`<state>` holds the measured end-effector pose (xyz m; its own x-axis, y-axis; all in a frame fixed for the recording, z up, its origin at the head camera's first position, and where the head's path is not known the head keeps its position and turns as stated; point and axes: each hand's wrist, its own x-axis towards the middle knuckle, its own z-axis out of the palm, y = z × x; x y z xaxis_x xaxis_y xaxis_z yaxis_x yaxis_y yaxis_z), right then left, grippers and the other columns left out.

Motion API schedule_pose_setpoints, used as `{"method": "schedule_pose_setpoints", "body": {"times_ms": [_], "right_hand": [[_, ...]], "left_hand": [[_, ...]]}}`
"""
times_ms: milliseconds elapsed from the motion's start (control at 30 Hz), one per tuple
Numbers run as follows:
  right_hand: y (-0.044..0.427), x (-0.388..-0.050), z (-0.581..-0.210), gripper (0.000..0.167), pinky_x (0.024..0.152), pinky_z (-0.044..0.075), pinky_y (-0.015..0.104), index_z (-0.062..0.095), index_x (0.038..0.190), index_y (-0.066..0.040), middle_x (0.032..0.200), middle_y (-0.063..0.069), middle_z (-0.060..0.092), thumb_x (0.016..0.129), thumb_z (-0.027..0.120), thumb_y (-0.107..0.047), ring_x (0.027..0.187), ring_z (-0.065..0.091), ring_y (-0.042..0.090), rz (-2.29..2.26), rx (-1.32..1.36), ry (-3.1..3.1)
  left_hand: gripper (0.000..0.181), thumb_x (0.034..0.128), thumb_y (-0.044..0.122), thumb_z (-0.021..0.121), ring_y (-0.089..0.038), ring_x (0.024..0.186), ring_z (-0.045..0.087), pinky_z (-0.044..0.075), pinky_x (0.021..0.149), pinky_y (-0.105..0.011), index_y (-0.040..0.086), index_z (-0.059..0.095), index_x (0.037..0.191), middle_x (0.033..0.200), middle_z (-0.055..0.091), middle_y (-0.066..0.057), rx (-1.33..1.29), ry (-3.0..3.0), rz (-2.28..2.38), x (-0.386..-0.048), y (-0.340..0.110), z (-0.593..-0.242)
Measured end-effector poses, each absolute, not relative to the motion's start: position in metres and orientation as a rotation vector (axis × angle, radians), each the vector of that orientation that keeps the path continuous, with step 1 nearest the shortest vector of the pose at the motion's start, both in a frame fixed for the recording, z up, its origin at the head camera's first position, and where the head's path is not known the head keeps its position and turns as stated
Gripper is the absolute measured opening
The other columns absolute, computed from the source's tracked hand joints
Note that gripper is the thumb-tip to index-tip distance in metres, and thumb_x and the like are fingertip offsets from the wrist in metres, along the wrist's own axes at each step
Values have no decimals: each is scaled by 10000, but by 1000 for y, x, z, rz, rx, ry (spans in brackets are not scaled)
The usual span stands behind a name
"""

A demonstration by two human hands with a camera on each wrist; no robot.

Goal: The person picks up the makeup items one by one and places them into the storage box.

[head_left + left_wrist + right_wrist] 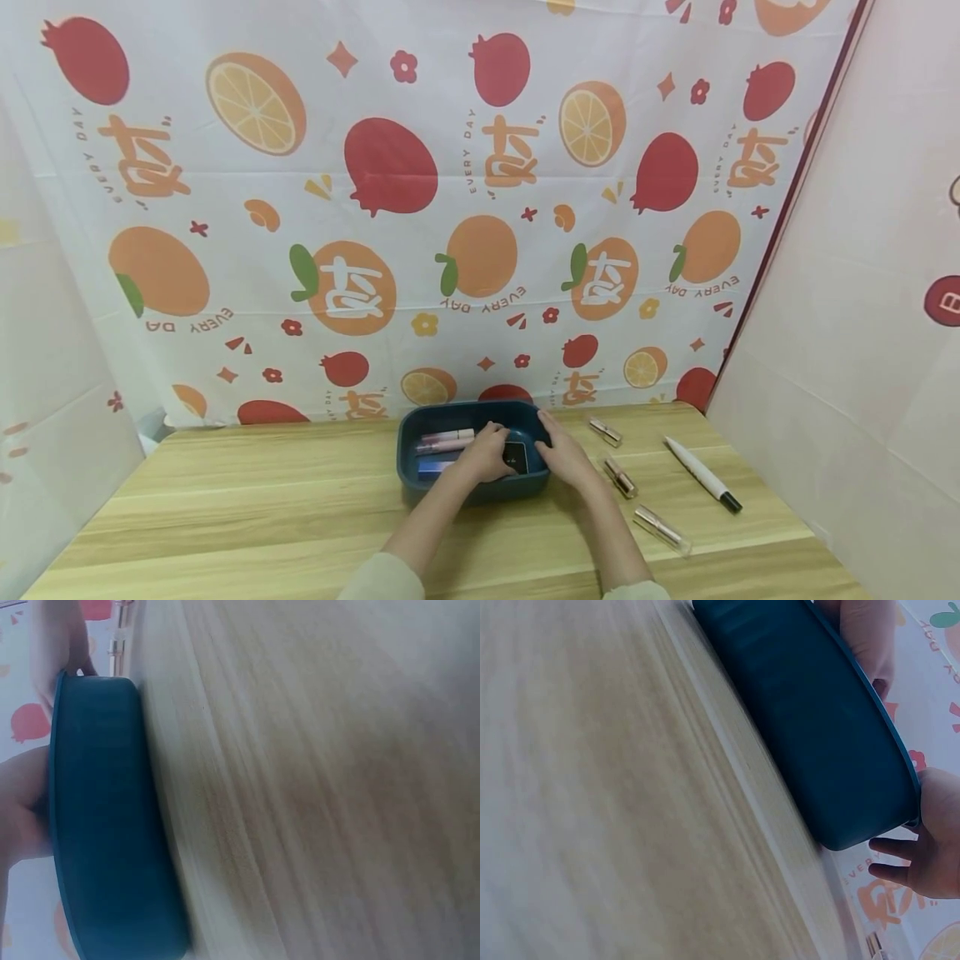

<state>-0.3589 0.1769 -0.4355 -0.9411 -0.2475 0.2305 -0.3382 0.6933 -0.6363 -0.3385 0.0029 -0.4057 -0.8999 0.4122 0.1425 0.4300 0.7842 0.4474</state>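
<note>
Fruit-print sheet [300,192] behind, wood-grain table [262,500] below. Blue bin [502,490] sits upright on the table, under the left grip [483,454] and just left of the right grip [564,454]. Right grip holds the bin's right wall: thumb over the rim, at least two fingers spread along the outside in the right wrist view. Left grip reaches down inside the bin, against a black box [515,457] lying partly beneath it. Can't tell whether it pinches the box or only touches it; fingertips are hidden, and the bin wall blocks both wrist views.

Left of the left grip, inside the bin: two pink tubes side by side [447,435], with a blue box [433,468] nearer the person. Right of the right grip, out on the table: far lipstick [605,432], middle lipstick [619,477], near lipstick [662,529], then a white pen [703,473] farthest out.

Judged from layout, looks partway: tubes and both boxes in, three lipsticks and pen out, none of those four touched by either grip.
</note>
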Motion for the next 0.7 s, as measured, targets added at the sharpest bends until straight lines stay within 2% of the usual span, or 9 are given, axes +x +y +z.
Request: {"method": "schedule_pose_setpoints", "body": {"times_ms": [167, 367, 600, 700], "right_hand": [[177, -360, -436, 536, 1013, 253, 516, 323, 1404, 14, 1439, 199, 287, 913, 518, -77, 1293, 274, 366, 1056, 485, -2766], [177, -357, -436, 535, 1026, 217, 526, 318, 1406, 14, 1441, 208, 276, 917, 505, -96, 1298, 247, 389, 1099, 525, -2730], [178, -356, -436, 531, 1023, 228, 520, 313, 1406, 23, 1437, 211, 282, 921, 491, -101, 1294, 254, 393, 1062, 550, -2723], [178, -360, -438, 532, 1027, 220, 521, 315, 1406, 21, 1445, 200, 274, 918, 499, -86, 1305, 245, 373, 1084, 509, -2743]], "left_hand": [[604, 759, 176, 755, -375, 1294, 270, 325, 985, -477, -106, 497, 1228, 1321, 414, -221, -672, -2938, -834, -337, 2, -401], [551, 812, 214, 701, -357, 1303, 262, 344, 966, -495, -87, 508, 1230, 1340, 405, -214, -562, -2913, -888, -332, -13, -396], [468, 846, 153, 646, -386, 1168, 430, 371, 934, -511, -73, 507, 1232, 1298, 435, -236, -473, -2753, -1176, -326, -43, -386], [447, 861, 161, 624, -379, 1163, 437, 356, 944, -519, -41, 510, 1244, 1308, 436, -229, -417, -2674, -1304, -323, -54, -386]]}}
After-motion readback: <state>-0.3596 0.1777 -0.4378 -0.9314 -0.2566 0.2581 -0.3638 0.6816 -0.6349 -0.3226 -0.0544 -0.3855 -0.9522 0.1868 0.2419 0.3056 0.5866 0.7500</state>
